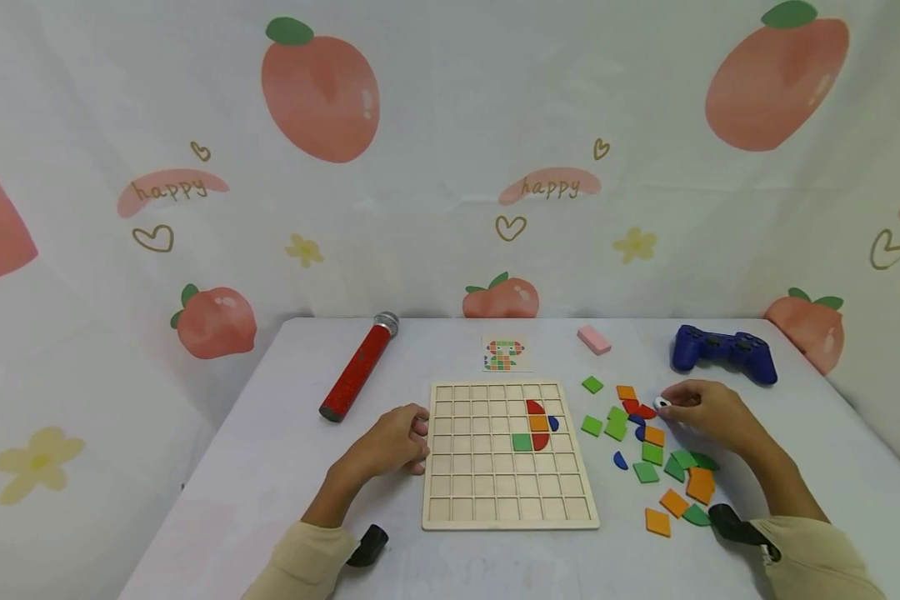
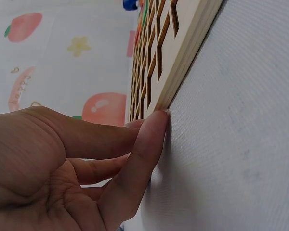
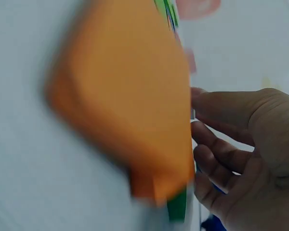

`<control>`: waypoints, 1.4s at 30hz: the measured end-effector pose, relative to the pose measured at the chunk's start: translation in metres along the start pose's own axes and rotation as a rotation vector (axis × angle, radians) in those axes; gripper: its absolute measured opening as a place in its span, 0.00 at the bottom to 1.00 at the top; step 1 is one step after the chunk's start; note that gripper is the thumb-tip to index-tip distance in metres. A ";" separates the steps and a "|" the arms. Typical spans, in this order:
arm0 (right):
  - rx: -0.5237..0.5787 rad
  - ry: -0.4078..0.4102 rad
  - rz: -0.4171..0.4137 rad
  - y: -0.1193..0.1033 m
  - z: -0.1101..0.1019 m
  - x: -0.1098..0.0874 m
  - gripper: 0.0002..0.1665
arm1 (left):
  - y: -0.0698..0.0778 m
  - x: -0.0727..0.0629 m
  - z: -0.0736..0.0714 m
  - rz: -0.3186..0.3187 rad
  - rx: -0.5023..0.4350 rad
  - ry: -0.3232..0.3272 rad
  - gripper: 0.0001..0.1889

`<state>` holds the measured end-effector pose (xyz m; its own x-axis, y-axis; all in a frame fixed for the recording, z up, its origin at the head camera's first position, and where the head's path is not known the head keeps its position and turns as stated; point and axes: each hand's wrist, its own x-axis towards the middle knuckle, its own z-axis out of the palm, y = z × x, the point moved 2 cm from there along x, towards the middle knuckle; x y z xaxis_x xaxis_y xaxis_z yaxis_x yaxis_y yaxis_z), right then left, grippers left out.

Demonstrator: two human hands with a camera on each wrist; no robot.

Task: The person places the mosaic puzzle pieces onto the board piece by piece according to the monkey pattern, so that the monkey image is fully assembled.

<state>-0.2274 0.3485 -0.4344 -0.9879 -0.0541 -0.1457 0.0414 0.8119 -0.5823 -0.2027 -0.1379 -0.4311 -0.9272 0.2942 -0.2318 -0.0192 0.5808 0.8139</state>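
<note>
A square wooden grid board (image 1: 472,457) lies on the table and holds several coloured tiles near its upper right. My left hand (image 1: 392,440) is at the board's left edge with bent fingers; in the left wrist view the thumb and a finger (image 2: 153,137) meet at that edge. To the right, my right hand (image 1: 708,410) pinches a small white piece with a black mark (image 1: 662,403) between thumb and fingertips. Red pieces (image 1: 647,412) lie just left of those fingertips. In the right wrist view, a blurred orange tile (image 3: 130,91) hides the fingertips.
Green, orange and blue tiles (image 1: 652,453) are scattered right of the board. Behind it lie a pattern card (image 1: 506,354) and a pink block (image 1: 594,340). A blue game controller (image 1: 723,354) stands at the back right, a red microphone (image 1: 357,371) at the left.
</note>
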 end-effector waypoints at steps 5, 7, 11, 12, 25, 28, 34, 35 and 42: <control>-0.038 0.017 -0.077 -0.022 0.011 -0.001 0.22 | 0.000 0.000 0.000 0.005 -0.015 -0.003 0.27; -0.035 0.019 -0.109 -0.033 0.015 -0.001 0.21 | 0.000 0.000 0.000 0.006 -0.018 -0.004 0.27; -0.022 0.006 -0.188 -0.057 0.024 -0.003 0.21 | 0.000 -0.001 0.000 0.006 -0.020 -0.005 0.26; -0.021 0.001 -0.208 -0.063 0.026 -0.003 0.20 | 0.000 -0.001 0.000 0.005 -0.019 -0.004 0.27; 0.033 -0.073 -0.361 -0.122 0.068 0.007 0.14 | 0.000 -0.001 0.000 0.002 -0.026 -0.007 0.26; 0.070 -0.091 -0.374 -0.131 0.075 0.008 0.13 | 0.001 -0.001 0.000 0.001 -0.026 -0.008 0.26; 0.121 -0.137 -0.383 -0.145 0.088 0.012 0.13 | 0.001 -0.001 0.000 -0.005 -0.022 -0.008 0.26; 0.116 -0.138 -0.381 -0.148 0.089 0.012 0.13 | 0.002 -0.002 0.000 -0.006 -0.019 -0.008 0.26; 0.083 -0.160 -0.363 -0.160 0.101 0.016 0.13 | 0.002 -0.002 0.000 -0.006 -0.013 -0.006 0.26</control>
<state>-0.2349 0.1588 -0.4242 -0.9051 -0.4235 -0.0372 -0.2873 0.6739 -0.6807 -0.2010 -0.1371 -0.4291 -0.9248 0.2956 -0.2395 -0.0291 0.5727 0.8193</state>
